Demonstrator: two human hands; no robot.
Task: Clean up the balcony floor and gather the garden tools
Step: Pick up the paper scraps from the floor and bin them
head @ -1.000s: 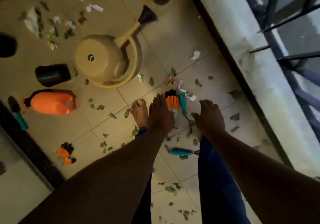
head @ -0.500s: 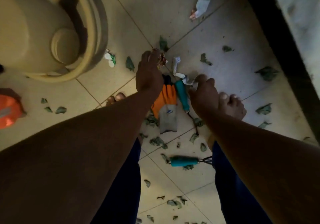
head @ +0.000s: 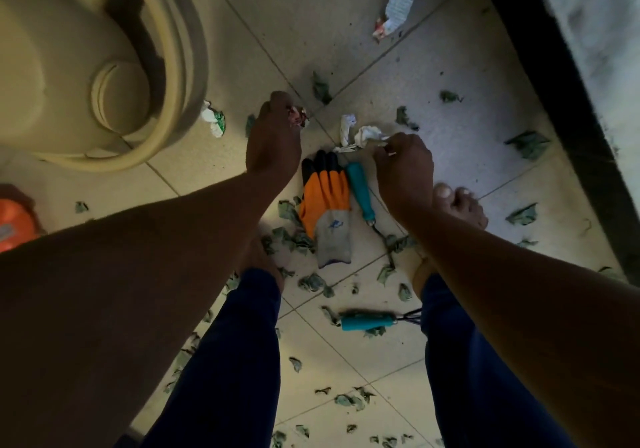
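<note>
My left hand reaches down to the tiled floor and pinches a small reddish crumpled wrapper. My right hand pinches a crumpled white paper scrap. Between the hands lie an orange, black and grey garden glove and a teal-handled hand tool. A second teal-handled tool, a small rake, lies between my legs. Torn green leaf bits litter the tiles.
A large beige watering can fills the upper left. An orange sprayer shows at the left edge. More paper scraps lie by the can and farther off. A dark kerb and pale ledge run along the right. My bare foot stands beside the tool.
I have bent lower, so the floor looks closer. Both hands went down past the glove to the scraps; the left closed on the reddish wrapper, the right on the white paper.
</note>
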